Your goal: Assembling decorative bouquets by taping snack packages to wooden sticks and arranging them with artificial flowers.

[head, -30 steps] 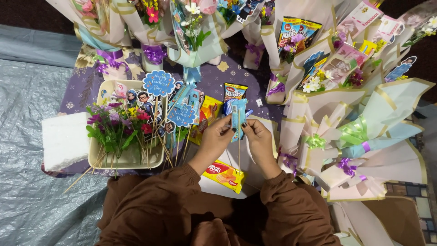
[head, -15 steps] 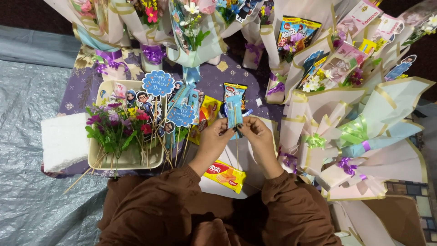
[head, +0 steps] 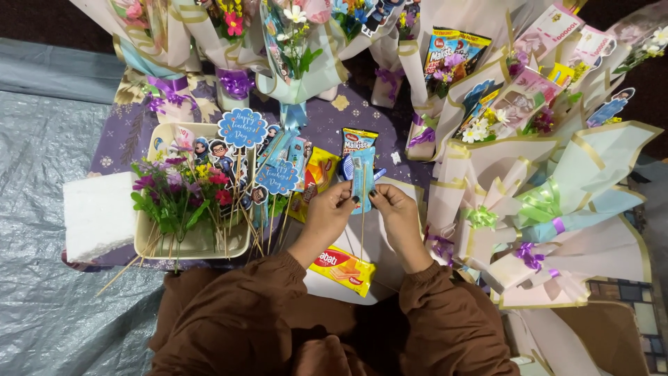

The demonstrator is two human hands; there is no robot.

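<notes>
Both hands meet at the middle of the view, pinching one thing between them: the left hand (head: 332,209) and the right hand (head: 393,207) each close finger and thumb on the lower edge of a small blue foil snack packet (head: 361,175), which stands upright on a thin wooden skewer (head: 362,233) running down between the wrists. Neither hand is open; both hold narrow, fingertip grips.

Just below the hands lies a flat yellow wafer packet (head: 344,269) on a white sheet. To the left of the left hand sits a cream rectangular tray (head: 202,245) filled with artificial flowers and blue scalloped paper toppers (head: 242,128) on sticks, and beyond it a white foam block (head: 99,216). To the right of the right hand, cream wrapped bouquets with green and purple ribbons (head: 537,209) are stacked.

To fix it well, I judge the skewer should stay centred behind the packet, held straight while the fingers press it flat.
</notes>
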